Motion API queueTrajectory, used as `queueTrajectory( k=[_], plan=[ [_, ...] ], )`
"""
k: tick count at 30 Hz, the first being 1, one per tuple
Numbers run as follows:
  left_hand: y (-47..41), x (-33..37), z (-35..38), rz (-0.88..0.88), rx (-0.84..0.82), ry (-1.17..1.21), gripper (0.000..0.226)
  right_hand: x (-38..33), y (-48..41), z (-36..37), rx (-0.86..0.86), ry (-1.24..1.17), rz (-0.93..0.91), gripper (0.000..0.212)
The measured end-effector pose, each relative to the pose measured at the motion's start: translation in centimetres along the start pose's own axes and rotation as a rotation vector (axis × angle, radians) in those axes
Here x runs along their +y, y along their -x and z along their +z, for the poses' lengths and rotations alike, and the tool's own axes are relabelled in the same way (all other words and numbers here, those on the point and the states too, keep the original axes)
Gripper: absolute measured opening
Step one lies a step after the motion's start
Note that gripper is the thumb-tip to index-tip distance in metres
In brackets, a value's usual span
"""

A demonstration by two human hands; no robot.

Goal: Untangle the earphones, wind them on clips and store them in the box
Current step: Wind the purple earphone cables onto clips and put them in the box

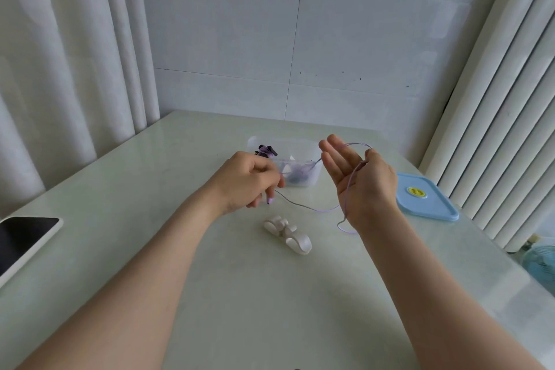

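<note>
My left hand [249,180] pinches the thin lilac earphone cable [318,210], draped over my right hand [360,186], fingers straight; untangling unfinished, near white plastic clips [288,233] unused, far clear plastic box [309,179] waiting

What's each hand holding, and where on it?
The left hand grips the purple earphones near the earbud end. Their cable loops round the right hand by the thumb; pinch unclear.

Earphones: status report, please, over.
Left hand pinches earphones cable; right hand open, cable draped over it. Clip lies unused, box open. Nothing in the way.
</note>
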State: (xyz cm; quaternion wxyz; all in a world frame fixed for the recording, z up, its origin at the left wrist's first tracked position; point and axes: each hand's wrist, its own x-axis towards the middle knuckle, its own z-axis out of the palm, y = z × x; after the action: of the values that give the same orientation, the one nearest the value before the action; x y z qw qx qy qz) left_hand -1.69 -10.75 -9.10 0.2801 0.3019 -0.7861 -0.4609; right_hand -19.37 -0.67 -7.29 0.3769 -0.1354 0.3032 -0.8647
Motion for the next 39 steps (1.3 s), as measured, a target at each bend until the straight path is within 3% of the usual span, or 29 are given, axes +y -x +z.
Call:
queueTrajectory(
  k=[4,8,11,16,19,24,27,29,32,39],
  plan=[
    [0.2,0.5,-0.1,-0.019,0.086,0.076,0.020,0.0,0.0,0.1,0.022,0.056,-0.042,0.041],
    [-0.3,-0.7,0.1,0.151,0.436,-0.076,0.011,-0.1,0.6,0.3,0.048,0.290,-0.178,0.020],
    [-0.3,-0.8,0.0,0.285,0.638,-0.291,0.010,0.4,1.0,0.4,0.023,0.519,-0.245,0.018],
    [-0.9,-1.3,0.0,0.036,0.760,-0.547,0.022,0.8,1.0,0.2,0.019,0.593,-0.249,0.021],
    [-0.7,-1.2,-0.6,0.124,0.652,-0.490,0.027,0.6,0.9,0.2,-0.009,0.540,-0.227,0.023],
    [0.3,1.1,0.2,0.061,0.293,-0.001,0.053,1.0,0.6,0.2,-0.036,0.558,-0.240,0.021],
    [0.1,1.3,0.4,0.022,0.248,-0.028,0.076,1.1,0.5,0.1,-0.045,0.559,-0.240,0.020],
    [-0.1,1.0,0.3,0.027,0.192,-0.093,0.068,1.2,0.4,0.1,-0.054,0.563,-0.237,0.019],
    [0.0,0.7,0.1,0.029,0.085,-0.054,0.033,1.3,0.3,0.1,-0.059,0.553,-0.232,0.019],
    [0.1,0.6,0.6,0.030,-0.026,-0.018,0.012,1.3,0.5,0.3,-0.114,0.461,-0.210,0.018]
  ],
)
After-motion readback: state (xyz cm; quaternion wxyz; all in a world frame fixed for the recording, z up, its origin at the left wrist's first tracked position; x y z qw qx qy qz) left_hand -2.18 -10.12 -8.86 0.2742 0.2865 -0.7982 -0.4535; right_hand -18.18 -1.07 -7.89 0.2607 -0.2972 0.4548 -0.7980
